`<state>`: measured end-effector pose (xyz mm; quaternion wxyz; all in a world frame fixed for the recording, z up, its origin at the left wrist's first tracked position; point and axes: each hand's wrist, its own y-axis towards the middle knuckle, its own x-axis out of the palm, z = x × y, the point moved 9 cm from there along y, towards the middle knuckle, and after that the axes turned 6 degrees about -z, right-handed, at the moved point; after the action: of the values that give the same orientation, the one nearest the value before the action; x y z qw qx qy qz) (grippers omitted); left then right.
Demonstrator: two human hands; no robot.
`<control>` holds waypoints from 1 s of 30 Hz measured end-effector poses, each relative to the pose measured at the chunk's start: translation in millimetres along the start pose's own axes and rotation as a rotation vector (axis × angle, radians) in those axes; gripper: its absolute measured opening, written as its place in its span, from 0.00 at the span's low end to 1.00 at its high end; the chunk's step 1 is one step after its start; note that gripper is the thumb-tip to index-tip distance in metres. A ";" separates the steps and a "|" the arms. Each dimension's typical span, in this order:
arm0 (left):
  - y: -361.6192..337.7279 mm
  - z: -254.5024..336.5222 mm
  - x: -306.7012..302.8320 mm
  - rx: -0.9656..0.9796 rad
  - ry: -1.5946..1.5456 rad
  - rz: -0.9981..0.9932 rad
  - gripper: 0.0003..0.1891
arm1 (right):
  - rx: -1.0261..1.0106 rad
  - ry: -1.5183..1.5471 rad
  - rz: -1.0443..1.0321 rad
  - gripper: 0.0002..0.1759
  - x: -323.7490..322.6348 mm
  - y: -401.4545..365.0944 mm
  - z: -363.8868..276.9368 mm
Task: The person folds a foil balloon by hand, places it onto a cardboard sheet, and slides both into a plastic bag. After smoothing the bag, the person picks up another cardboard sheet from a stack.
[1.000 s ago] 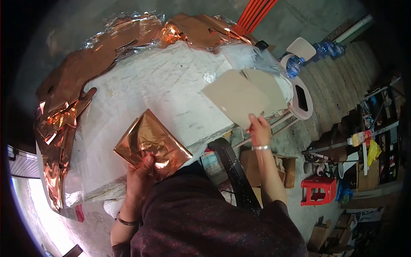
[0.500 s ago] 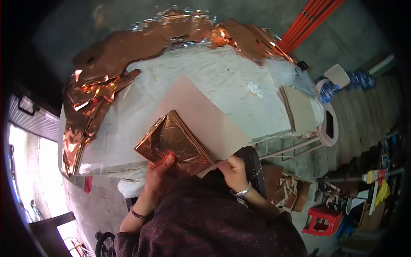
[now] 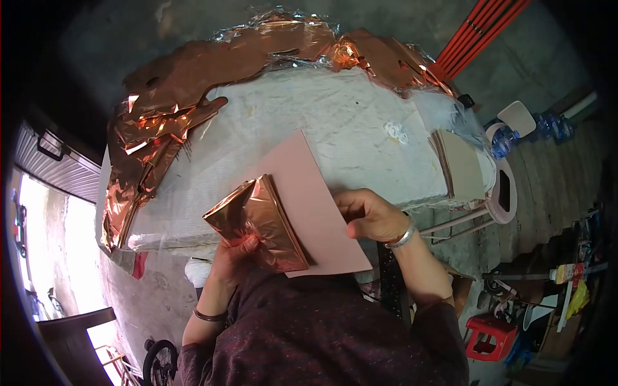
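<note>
My left hand is closed on the near edge of a copper-coloured foil packet, thumb on top. The packet is shiny and creased, with several layers showing along its edge. Under it lies a pale pink sheet of paper or thin card, tilted so that one corner points away from me. At the sheet's right edge is my right hand, wearing a bracelet, with thumb and curled fingers closed about that edge. Some of its fingertips are hidden.
Large copper foil pieces line the far and left sides of the white-covered table. A stack of beige boards lies at the right end, near a crumpled white scrap. A red stool stands on the floor.
My right hand has moved up and right, from the foil packet's lower corner to the pink sheet's right edge. The sheet and packet have turned; my left hand keeps its grip.
</note>
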<state>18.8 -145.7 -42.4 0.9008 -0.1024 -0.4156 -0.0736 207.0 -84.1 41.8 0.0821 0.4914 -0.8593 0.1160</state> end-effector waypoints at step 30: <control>1.5 20.5 -15.9 0.099 0.104 -0.022 0.14 | -0.039 -0.680 0.364 0.16 -10.8 2.7 -37.7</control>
<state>-6.2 -138.5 -41.8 0.9242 -0.0494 -0.3725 -0.0680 211.2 -63.2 74.9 -0.2201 0.3397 -0.9126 -0.0572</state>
